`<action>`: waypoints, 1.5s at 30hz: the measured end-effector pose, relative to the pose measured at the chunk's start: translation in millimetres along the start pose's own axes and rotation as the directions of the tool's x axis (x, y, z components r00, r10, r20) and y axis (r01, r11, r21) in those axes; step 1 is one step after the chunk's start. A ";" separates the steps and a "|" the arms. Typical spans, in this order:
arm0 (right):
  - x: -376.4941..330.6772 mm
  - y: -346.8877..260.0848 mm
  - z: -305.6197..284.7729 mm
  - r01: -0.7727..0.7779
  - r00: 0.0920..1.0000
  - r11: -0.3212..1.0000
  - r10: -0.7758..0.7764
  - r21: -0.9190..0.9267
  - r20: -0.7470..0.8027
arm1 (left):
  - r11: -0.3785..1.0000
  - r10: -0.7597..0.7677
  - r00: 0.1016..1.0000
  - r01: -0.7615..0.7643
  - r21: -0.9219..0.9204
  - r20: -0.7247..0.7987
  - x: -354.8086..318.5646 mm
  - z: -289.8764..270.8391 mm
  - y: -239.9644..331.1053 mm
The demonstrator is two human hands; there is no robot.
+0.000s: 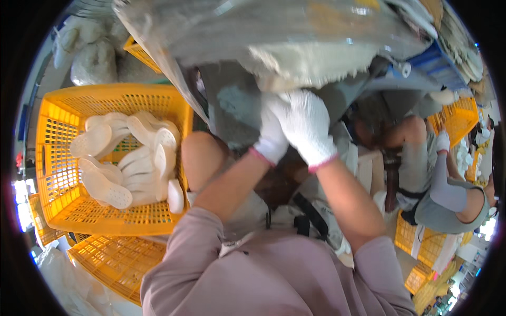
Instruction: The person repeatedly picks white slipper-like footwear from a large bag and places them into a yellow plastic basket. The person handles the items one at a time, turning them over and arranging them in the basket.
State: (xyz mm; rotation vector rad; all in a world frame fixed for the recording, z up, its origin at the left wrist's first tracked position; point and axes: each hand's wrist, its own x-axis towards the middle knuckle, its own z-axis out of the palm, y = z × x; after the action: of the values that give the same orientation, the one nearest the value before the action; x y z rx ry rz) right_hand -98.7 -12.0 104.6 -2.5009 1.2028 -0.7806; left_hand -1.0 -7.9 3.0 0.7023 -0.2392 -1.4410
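Observation:
Both my hands wear white knit gloves with pink cuffs. My right hand (307,125) lies over my left hand (272,139), and both are raised in front of me, gripping the lower edge of a large clear plastic bag (274,31) that holds whitish material. The bag fills the top of the view. What the fingers pinch is partly hidden by the gloves. To my left stands a yellow plastic crate (52,200) holding several white shoe soles (132,158).
More yellow crates sit at lower left (118,260), behind the bag (139,52) and at the right (458,118). Another person (437,184) in grey sits to my right. White sacks (95,58) lie at the upper left.

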 end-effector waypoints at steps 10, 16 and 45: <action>26.0 -36.6 -37.2 -0.737 0.676 0.224 0.215 0.638 0.705 | 0.922 -0.018 0.969 0.111 -0.372 0.246 43.6 -6.6 12.6; 4.9 -28.5 -39.9 -0.157 0.949 0.868 0.001 0.472 0.314 | 0.931 -0.153 0.979 0.189 -0.311 0.137 25.4 -2.3 3.2; -13.3 -22.2 -1.2 -0.147 0.969 0.974 0.177 0.174 -0.171 | 0.941 -0.179 0.983 0.184 -0.284 0.044 16.2 -3.3 34.4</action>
State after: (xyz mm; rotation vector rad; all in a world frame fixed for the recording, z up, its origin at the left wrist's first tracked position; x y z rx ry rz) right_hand -92.0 12.2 110.7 -2.2086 1.3285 -1.0409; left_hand 31.4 -23.3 15.9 0.4820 0.0247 -1.6181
